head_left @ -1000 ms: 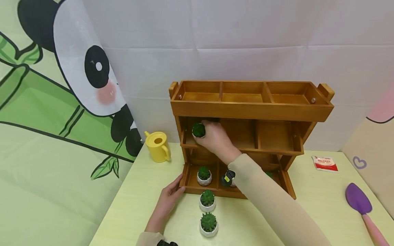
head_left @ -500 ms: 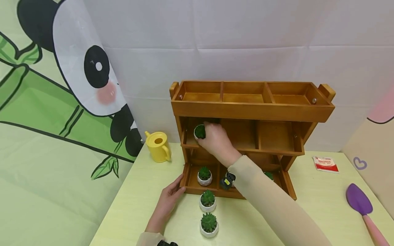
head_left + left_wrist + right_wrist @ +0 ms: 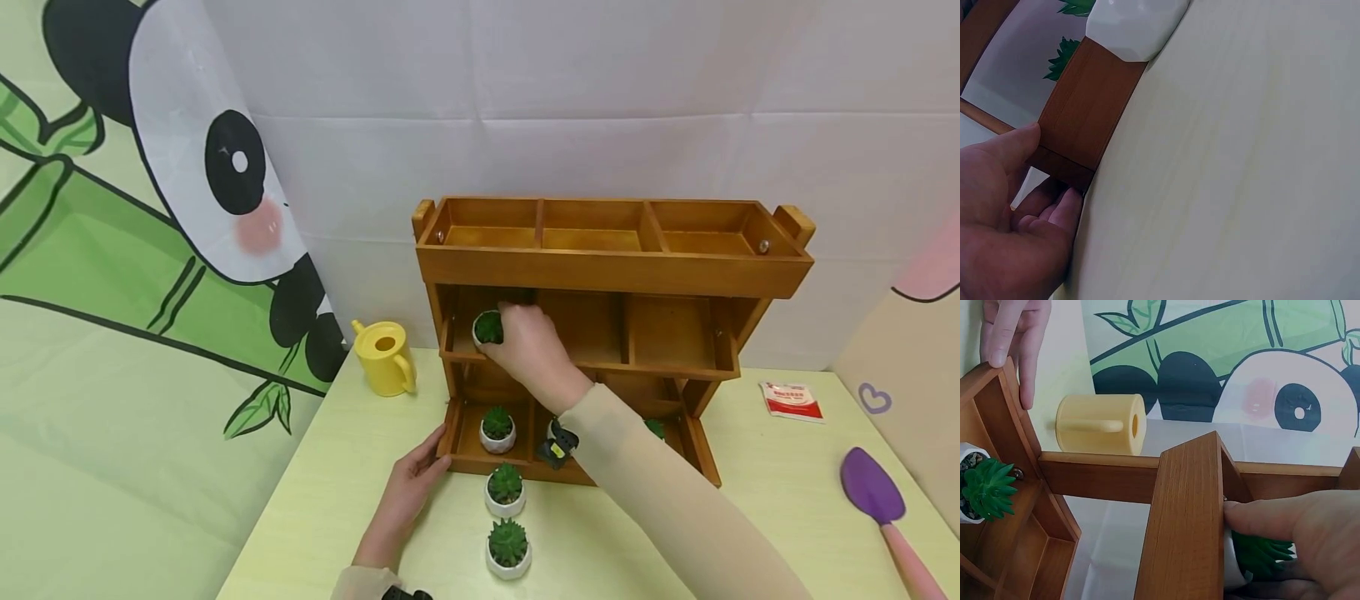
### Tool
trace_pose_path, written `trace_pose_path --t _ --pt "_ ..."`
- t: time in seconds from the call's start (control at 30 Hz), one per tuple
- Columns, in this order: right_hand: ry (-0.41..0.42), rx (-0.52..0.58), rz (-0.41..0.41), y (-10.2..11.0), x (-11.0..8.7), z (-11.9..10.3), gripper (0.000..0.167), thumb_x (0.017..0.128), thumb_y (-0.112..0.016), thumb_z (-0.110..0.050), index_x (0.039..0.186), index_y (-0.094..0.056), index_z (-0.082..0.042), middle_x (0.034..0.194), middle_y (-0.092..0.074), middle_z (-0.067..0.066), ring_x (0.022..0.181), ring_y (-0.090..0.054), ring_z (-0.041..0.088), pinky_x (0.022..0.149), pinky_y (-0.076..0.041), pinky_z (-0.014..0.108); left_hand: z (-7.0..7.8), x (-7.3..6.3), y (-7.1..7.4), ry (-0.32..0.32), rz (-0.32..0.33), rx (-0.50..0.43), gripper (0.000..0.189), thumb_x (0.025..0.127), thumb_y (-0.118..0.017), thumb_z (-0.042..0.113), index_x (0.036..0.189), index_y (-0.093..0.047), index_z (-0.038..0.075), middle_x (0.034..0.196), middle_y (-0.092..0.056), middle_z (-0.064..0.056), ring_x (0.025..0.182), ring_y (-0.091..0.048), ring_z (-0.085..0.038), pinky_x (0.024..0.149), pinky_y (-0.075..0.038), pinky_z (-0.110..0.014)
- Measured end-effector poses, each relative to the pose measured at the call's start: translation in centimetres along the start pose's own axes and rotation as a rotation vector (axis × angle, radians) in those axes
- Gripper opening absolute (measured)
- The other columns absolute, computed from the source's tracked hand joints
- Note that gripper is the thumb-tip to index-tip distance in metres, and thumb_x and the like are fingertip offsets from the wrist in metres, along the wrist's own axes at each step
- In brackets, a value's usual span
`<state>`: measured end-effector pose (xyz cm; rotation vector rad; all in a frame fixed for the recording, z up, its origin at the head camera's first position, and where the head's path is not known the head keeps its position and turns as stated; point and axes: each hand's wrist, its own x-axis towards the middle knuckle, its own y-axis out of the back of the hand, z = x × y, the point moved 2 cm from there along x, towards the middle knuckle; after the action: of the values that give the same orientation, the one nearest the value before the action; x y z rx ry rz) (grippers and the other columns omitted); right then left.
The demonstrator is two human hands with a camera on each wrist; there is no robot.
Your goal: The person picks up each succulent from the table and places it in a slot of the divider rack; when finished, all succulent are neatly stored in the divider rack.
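Observation:
A small potted succulent (image 3: 489,327) with a white pot is in the left compartment of the middle tier of the wooden shelf (image 3: 615,268). My right hand (image 3: 528,340) holds it from the right side. In the right wrist view, the thumb lies at the tier's front board (image 3: 1182,531), which hides part of the pot. My left hand (image 3: 411,482) grips the front left corner of the bottom tier, thumb over the top edge and fingers curled at the side, as the left wrist view shows. Another potted succulent (image 3: 497,429) stands in the bottom left compartment.
Two potted succulents (image 3: 506,489) stand in a line before the shelf. More greenery (image 3: 655,428) shows in the bottom tier behind my right sleeve. A yellow watering can (image 3: 385,358) is at left; a red-and-white packet (image 3: 791,401) and purple toy shovel (image 3: 873,486) lie at right.
My right hand and its potted succulent have shifted slightly down and to the right within the middle left compartment, and the pot's tilt has changed. The left hand has stayed put.

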<state>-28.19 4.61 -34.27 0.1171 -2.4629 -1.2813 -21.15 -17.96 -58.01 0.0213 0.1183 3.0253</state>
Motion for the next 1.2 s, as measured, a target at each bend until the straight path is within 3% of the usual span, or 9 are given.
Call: trace_pose_path --t 0.23,0.67,0.83,1.2 --pt "0.012 0.018 -0.001 0.1 -0.5 0.1 0.039 0.09 -0.086 -0.022 0.116 -0.068 0.002 0.093 -0.071 0.01 0.078 -0.068 0.021 0.068 -0.061 0.034 -0.1 -0.1 0.0 -0.003 -0.004 -0.008 0.055 0.103 -0.068 0.016 0.155 -0.053 0.021 0.161 -0.044 -0.003 0.148 -0.038 -0.028 0.112 -0.042 -0.031" --pt "0.077 0.054 0.071 0.6 -2.2 0.8 0.055 0.088 -0.087 -0.023 0.133 -0.066 0.002 0.119 -0.073 0.015 0.103 -0.071 0.028 0.09 -0.061 0.041 0.0 -0.1 0.0 -0.004 -0.004 -0.02 0.055 0.104 -0.068 0.015 0.156 -0.053 0.021 0.162 -0.042 -0.004 0.149 -0.037 -0.027 0.112 -0.042 -0.029" --pt "0.1 0.12 0.108 0.8 -3.3 1.5 0.064 0.09 -0.086 -0.026 0.143 -0.061 0.001 0.133 -0.068 0.015 0.116 -0.068 0.03 0.097 -0.058 0.043 0.1 -0.1 -0.1 -0.014 0.002 -0.008 0.055 0.103 -0.068 0.014 0.156 -0.053 0.02 0.161 -0.043 -0.004 0.148 -0.038 -0.027 0.112 -0.042 -0.029" --pt "0.172 0.321 0.163 0.8 -5.8 3.4 0.064 0.091 -0.085 -0.016 0.146 -0.058 0.0 0.141 -0.063 0.015 0.124 -0.065 0.031 0.101 -0.055 0.042 0.3 -0.2 -0.2 -0.031 0.001 0.018 0.055 0.104 -0.068 0.015 0.156 -0.051 0.017 0.163 -0.041 -0.009 0.148 -0.037 -0.032 0.11 -0.043 -0.027"
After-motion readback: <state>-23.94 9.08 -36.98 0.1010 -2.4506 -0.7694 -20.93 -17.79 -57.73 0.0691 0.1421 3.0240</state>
